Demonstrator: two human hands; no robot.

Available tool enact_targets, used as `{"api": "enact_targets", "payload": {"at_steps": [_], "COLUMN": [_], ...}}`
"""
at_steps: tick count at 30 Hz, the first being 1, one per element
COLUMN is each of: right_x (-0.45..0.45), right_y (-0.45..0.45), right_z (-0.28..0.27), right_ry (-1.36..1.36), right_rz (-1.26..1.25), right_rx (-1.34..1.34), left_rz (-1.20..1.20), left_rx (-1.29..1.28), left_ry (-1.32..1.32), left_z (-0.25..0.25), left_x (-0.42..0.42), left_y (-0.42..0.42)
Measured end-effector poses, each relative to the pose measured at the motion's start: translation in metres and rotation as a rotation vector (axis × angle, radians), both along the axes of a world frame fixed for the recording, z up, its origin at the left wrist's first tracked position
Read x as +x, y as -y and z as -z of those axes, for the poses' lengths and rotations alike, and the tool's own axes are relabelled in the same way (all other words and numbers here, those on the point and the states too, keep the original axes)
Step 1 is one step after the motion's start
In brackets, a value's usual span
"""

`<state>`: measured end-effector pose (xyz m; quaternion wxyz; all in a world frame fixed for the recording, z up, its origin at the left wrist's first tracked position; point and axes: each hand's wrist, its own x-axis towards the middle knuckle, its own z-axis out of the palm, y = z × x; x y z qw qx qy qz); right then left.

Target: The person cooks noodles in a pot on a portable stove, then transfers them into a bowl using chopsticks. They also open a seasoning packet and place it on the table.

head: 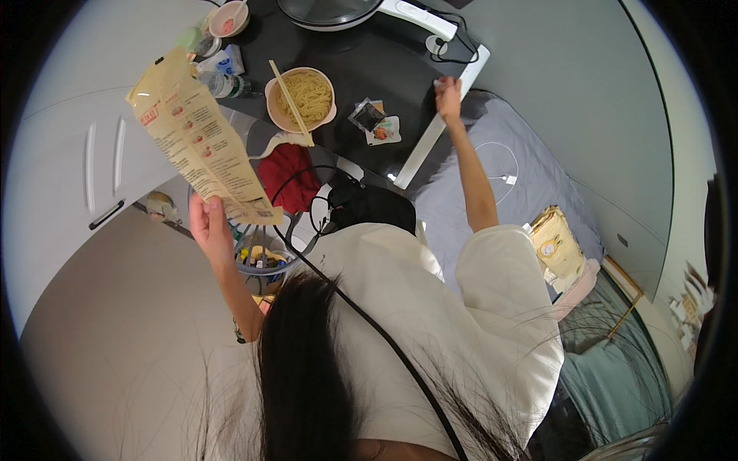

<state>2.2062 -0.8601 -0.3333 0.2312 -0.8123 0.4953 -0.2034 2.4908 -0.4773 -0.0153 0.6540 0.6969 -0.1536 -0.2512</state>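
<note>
My left hand pinches the lower end of a yellowish printed food packet, raised at the left of the head view. At the dark table's right side, my right hand is curled over the white edge strip. Something small and pale shows by its fingertips; whether it is held is unclear. Between the hands stands a pink bowl of noodles. A pair of chopsticks lies across it. Several seasoning sachets lie on the tabletop, right of the bowl.
An electric pan with a glass lid and white handle stands at the back. Its cord coils by the corner. A plastic bottle and a small pink bowl are at the left. A bed adjoins the table.
</note>
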Motion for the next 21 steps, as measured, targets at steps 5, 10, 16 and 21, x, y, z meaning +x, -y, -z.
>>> {"api": "enact_targets", "payload": {"at_steps": [5,10,16,21], "right_x": [-0.002,-0.028,-0.044,-0.036], "right_y": [0.051,-0.026,-0.143,-0.083], "right_z": [-0.007,-0.011,-0.038,-0.029], "right_ry": [0.088,0.061,0.105,0.031], "right_rz": [0.131,-0.098,-0.306,-0.198], "right_rx": [0.034,0.04,0.187,0.03], "left_rz": [-0.043,-0.061,-0.05,-0.07], "left_rx": [-0.051,-0.1,-0.109,-0.082], "left_ry": [0.007,0.002,-0.003,-0.033], "left_z": [0.004,0.01,0.007,0.009], "left_x": [-0.001,0.0,0.003,0.0], "left_y": [-0.017,-0.023,-0.02,-0.029]}}
